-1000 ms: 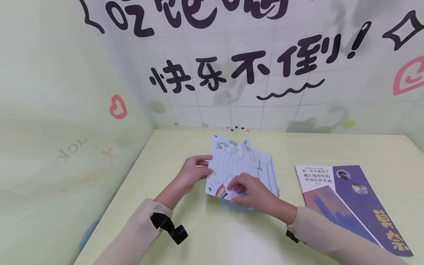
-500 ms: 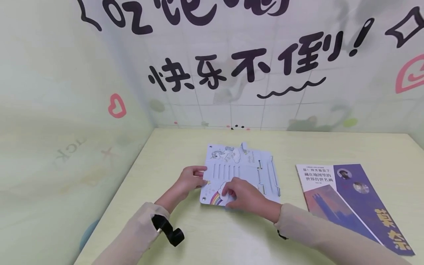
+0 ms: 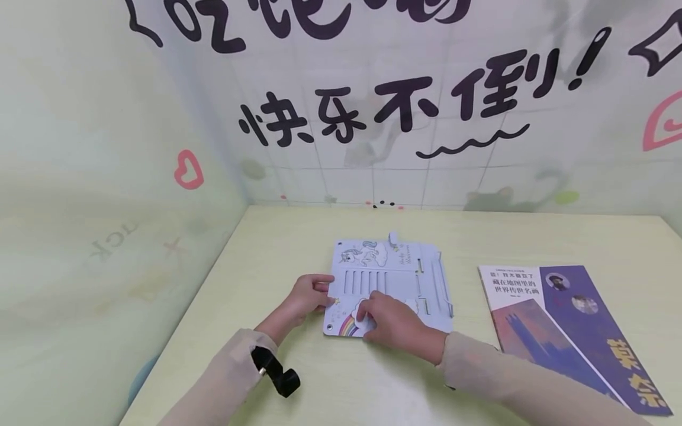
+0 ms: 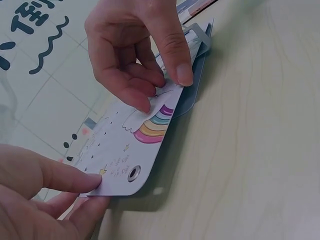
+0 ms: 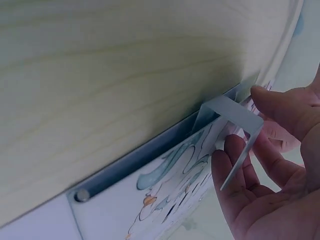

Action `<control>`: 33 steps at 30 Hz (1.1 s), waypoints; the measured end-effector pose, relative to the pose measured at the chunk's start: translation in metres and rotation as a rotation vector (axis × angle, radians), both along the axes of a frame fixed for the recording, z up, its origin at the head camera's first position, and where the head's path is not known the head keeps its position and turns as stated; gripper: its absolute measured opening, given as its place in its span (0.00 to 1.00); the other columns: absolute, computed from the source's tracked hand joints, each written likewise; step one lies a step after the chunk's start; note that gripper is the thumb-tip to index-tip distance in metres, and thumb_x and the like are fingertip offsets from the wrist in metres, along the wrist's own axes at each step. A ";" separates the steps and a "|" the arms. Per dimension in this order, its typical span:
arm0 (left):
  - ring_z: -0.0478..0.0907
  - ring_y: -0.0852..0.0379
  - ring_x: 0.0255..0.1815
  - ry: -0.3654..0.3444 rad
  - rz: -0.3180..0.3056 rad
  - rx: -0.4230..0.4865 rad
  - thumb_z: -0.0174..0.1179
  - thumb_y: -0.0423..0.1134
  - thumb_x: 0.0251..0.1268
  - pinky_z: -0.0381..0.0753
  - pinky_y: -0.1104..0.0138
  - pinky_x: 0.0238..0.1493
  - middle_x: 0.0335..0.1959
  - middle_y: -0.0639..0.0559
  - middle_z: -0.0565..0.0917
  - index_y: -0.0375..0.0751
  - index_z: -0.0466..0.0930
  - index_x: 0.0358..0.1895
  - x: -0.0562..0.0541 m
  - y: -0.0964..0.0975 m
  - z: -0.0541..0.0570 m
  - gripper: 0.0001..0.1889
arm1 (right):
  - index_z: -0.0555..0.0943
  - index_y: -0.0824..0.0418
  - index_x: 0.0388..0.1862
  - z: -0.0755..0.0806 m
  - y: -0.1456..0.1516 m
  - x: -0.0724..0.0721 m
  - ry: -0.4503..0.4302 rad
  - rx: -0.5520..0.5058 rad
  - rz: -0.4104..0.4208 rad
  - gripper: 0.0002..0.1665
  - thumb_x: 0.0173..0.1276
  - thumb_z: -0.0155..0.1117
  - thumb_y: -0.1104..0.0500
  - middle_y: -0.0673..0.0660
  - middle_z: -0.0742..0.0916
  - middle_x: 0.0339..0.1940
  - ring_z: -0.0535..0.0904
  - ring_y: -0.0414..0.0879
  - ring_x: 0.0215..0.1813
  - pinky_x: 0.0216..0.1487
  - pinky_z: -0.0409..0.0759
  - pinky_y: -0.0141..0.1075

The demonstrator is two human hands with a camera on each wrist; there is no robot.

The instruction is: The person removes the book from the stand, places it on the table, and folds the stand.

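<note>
A white metal book stand [image 3: 402, 281] printed with a unicorn and a rainbow lies low over the table, its slots facing up. My left hand [image 3: 306, 297] pinches its left edge, thumb on the printed face and fingers underneath, as the left wrist view shows near the riveted corner [image 4: 134, 173]. At the near edge, my right hand [image 3: 396, 319] grips the stand beside the rainbow, thumb at the edge and fingertips on the face. A bent metal page clip [image 5: 232, 112] sticks up by the right hand in the right wrist view. The plate's underside is mostly hidden.
To the right, a book [image 3: 565, 331] with a purple, white and pink cover lies on the pale wooden table [image 3: 373, 384]. A printed backdrop [image 3: 341, 183] with black lettering rises behind the table's far edge, and another sheet [image 3: 106, 266] hangs along the left.
The book stand's tilted plate has come down flatter and nearer to me, both hands moving down with it. My hands keep their places on its left and near edges.
</note>
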State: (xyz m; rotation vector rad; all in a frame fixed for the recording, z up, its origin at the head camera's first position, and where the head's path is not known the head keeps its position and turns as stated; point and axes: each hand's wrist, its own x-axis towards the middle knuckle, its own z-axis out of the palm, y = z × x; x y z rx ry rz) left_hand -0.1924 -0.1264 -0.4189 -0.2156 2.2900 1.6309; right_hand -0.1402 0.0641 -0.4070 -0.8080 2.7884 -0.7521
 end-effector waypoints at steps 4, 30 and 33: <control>0.74 0.54 0.33 -0.012 -0.006 0.026 0.58 0.16 0.48 0.81 0.67 0.29 0.40 0.41 0.72 0.30 0.72 0.56 -0.003 -0.001 -0.003 0.26 | 0.81 0.58 0.32 0.003 0.004 -0.001 -0.029 -0.035 0.025 0.13 0.46 0.73 0.63 0.48 0.74 0.27 0.68 0.40 0.28 0.29 0.70 0.29; 0.76 0.52 0.33 -0.021 -0.028 0.061 0.59 0.18 0.50 0.82 0.66 0.30 0.43 0.38 0.72 0.30 0.71 0.57 0.000 -0.008 -0.008 0.26 | 0.80 0.67 0.35 0.014 0.137 0.005 -0.053 -0.202 -0.261 0.10 0.53 0.68 0.67 0.49 0.79 0.25 0.74 0.41 0.28 0.28 0.76 0.30; 0.77 0.53 0.33 -0.019 -0.032 0.053 0.59 0.18 0.50 0.82 0.66 0.29 0.44 0.38 0.73 0.31 0.71 0.57 0.000 -0.006 -0.007 0.26 | 0.80 0.68 0.34 0.010 0.139 0.004 -0.074 -0.243 -0.250 0.09 0.53 0.68 0.68 0.49 0.80 0.24 0.74 0.42 0.28 0.28 0.76 0.30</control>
